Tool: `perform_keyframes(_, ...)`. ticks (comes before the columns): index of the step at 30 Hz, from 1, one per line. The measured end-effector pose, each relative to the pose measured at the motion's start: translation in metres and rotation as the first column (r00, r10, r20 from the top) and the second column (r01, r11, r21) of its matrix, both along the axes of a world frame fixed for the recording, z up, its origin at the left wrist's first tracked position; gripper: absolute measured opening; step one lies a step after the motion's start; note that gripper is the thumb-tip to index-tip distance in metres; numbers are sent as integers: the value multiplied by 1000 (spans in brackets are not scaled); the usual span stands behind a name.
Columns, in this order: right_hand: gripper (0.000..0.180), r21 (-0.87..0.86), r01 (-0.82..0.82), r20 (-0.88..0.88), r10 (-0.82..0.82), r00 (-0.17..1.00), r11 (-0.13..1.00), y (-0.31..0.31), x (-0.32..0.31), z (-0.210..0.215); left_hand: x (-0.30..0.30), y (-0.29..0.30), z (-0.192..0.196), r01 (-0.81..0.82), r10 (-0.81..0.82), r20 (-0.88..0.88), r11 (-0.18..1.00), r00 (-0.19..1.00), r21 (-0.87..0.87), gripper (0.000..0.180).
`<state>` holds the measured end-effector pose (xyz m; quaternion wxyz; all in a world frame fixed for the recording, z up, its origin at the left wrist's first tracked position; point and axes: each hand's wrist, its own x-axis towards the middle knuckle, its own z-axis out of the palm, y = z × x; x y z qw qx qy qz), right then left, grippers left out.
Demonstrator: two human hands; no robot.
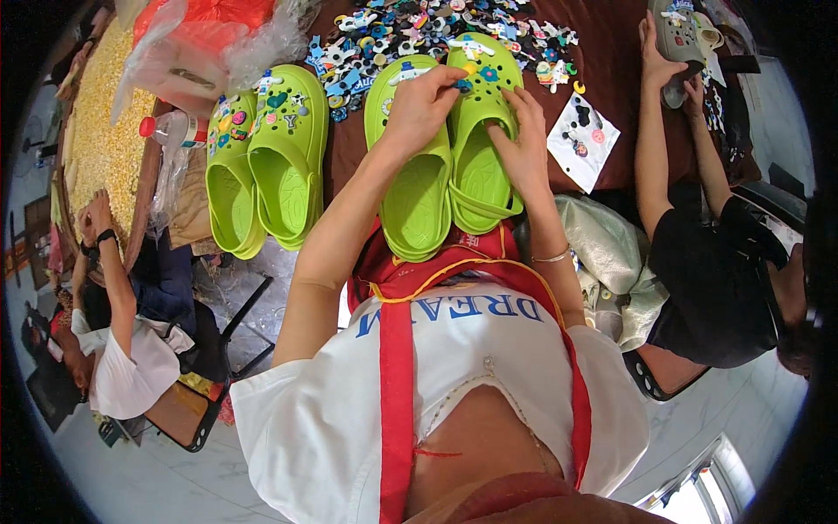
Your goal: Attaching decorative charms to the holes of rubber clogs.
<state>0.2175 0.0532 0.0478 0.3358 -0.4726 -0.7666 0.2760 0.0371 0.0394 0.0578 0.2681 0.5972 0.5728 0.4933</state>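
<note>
A lime-green clog [482, 166] sits in front of me, toe away, with a white-and-blue charm near its toe. My right hand [524, 148] grips this clog at its right side, the thumb inside the foot opening. Over the clog's upper, my left hand [421, 106] pinches at a small yellow shoe charm [470, 68]; a blue charm is just below it. Whether the yellow charm's stem sits in a hole is hidden by the fingers. Touching on the left is a second lime-green clog [417, 210], partly covered by my left hand and wrist.
Loose shoe charms [375, 39] are heaped beyond the clogs. Left stands another decorated green pair [288, 175], near a clear bottle [179, 129] with red cap. A small white bag of charms [583, 140] lies right. People work on both sides; the right one holds a grey clog [676, 44].
</note>
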Motion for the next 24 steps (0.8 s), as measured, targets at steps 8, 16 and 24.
perform_keyframes(8,43,35,-29,46,27,999,999,5,-9,0,-14,5,2,-92,85,-215,995,973,-27,24)
perform_keyframes(16,38,71,5,39,-8,999,997,9,-13,-7,-14,9,1,-46,29,-147,992,989,-113,26)
perform_keyframes(24,40,80,28,46,-32,998,996,8,-16,-9,-9,13,-8,-31,54,-322,997,945,77,17)
